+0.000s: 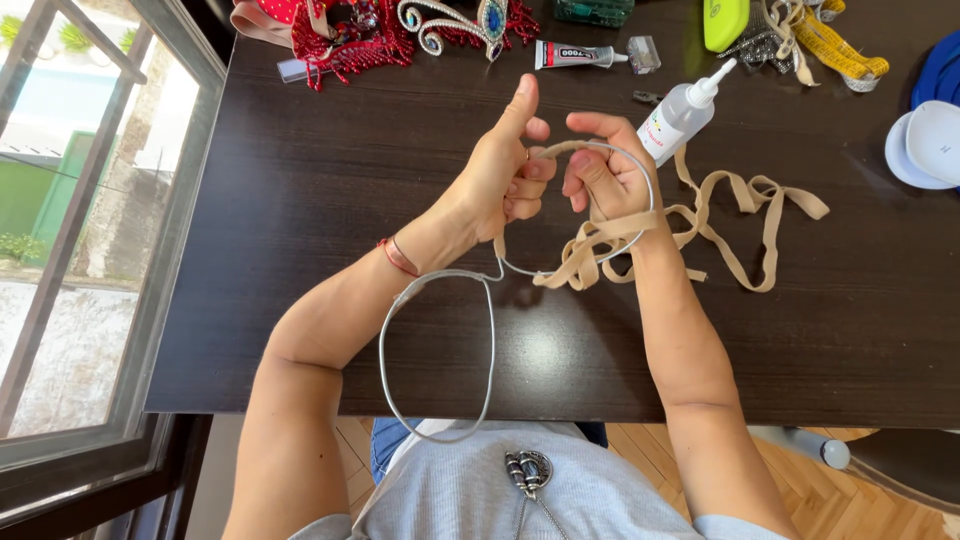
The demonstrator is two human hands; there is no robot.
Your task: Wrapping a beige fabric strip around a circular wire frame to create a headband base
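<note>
My left hand grips the top of a bent grey wire frame, thumb pointing up. The frame forms two loops, one hanging down toward my lap and one circling my right hand. My right hand pinches a beige elastic strap against the wire next to my left fingers. The strap winds around my right wrist and trails in loose curls across the dark table to the right. A red thread bracelet sits on my left wrist.
A white squeeze bottle lies just right of my hands. A glue tube, red beaded trim, a jewelled tiara piece, a yellow tape measure and white round lids line the far edge. A window is at left.
</note>
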